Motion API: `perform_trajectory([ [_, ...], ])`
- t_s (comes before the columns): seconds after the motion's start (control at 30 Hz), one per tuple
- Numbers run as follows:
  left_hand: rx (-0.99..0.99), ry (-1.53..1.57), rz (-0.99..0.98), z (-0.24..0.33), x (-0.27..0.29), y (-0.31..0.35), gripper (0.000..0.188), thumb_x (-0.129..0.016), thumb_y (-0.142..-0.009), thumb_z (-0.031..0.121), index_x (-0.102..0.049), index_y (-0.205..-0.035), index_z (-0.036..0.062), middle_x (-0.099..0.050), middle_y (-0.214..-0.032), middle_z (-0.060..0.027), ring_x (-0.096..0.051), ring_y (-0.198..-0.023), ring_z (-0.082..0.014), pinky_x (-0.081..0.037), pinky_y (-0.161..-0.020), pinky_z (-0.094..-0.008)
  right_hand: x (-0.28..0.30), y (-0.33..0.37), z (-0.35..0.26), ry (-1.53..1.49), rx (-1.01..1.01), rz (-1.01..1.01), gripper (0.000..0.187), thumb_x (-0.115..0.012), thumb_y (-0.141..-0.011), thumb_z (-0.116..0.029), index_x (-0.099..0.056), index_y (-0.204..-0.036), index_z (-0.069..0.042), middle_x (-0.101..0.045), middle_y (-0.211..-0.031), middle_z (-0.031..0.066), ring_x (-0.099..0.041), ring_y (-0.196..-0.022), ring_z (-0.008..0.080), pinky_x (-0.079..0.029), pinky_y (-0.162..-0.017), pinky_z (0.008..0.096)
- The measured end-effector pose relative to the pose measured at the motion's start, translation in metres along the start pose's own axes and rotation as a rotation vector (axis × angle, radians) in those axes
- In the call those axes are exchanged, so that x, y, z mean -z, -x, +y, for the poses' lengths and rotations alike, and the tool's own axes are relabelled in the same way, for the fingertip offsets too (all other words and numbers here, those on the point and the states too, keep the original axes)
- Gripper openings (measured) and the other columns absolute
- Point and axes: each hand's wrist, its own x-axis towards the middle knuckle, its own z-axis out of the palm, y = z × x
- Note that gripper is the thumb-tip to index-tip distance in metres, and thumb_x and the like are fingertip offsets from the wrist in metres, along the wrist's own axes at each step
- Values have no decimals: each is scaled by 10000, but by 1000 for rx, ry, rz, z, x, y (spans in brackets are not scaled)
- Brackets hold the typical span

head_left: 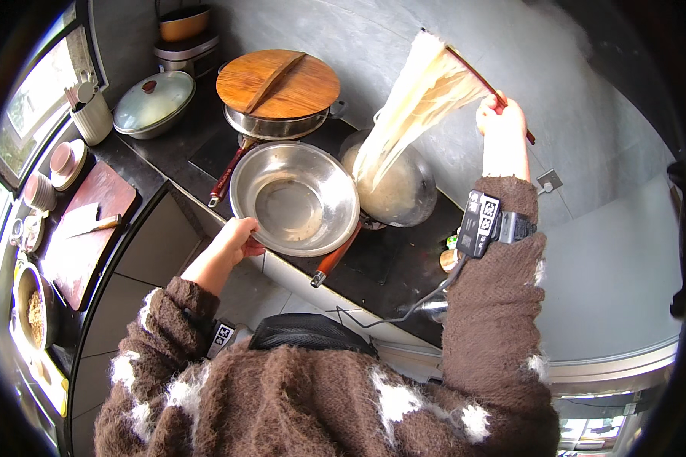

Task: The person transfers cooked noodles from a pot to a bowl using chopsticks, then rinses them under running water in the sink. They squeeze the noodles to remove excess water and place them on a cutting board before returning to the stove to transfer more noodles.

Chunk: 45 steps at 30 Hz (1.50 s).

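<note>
With my left hand (242,238) I grip the rim of a wide steel basin (331,179), tilted beside the wok and holding a little wet residue. My right hand (503,118) is raised high, closed on a pair of dark red chopsticks (472,67). A long bundle of pale noodles (419,95) hangs from the chopsticks. Its lower end reaches down into the wok (408,190), which holds cloudy liquid. A red-brown wok handle (335,259) points toward me under the basin's edge.
Behind the basin stands a steel pan with a wooden lid (278,80). A glass-lidded pan (154,103) and a utensil holder (92,116) are at the back left. On the left counter lie a cutting board (114,194), a cleaver (92,225) and a bowl of brown food (29,293).
</note>
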Motion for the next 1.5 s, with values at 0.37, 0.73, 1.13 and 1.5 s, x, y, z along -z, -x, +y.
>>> perform_trajectory([
  [0.37,1,21,-24,-6,5,-9,221,-487,-771,119,-558,-898,-47,-610,-710,-129,-604,-532,-214,-557,-510,-339,-9,110,117,66,-204,-79,293,-404,-936,-271,-522,-742,-85,-499,-551,49,-453,-433,148,-320,-338,237],
  [0.73,-44,54,35,-8,2,-5,247,-468,-743,86,-546,-908,-80,-600,-720,-144,-591,-510,-233,-541,-484,-331,49,150,209,626,-79,-147,329,-600,-884,-309,-612,-733,-17,-568,-545,43,-508,-402,112,-381,-369,223],
  [1.13,-41,50,143,-1,6,0,196,-512,-712,109,-553,-839,-35,-570,-658,-111,-546,-478,-220,-503,-451,-325,172,110,139,924,230,-707,205,-600,-852,-113,-672,-1015,-12,-619,-828,68,-579,-639,90,-482,-581,199],
  [1.5,-89,-82,105,25,-10,17,230,-515,-726,110,-574,-865,-64,-591,-673,-132,-563,-495,-240,-506,-443,-331,158,32,253,222,-82,9,364,-530,-924,-321,-590,-955,36,-597,-782,80,-566,-621,127,-508,-612,238],
])
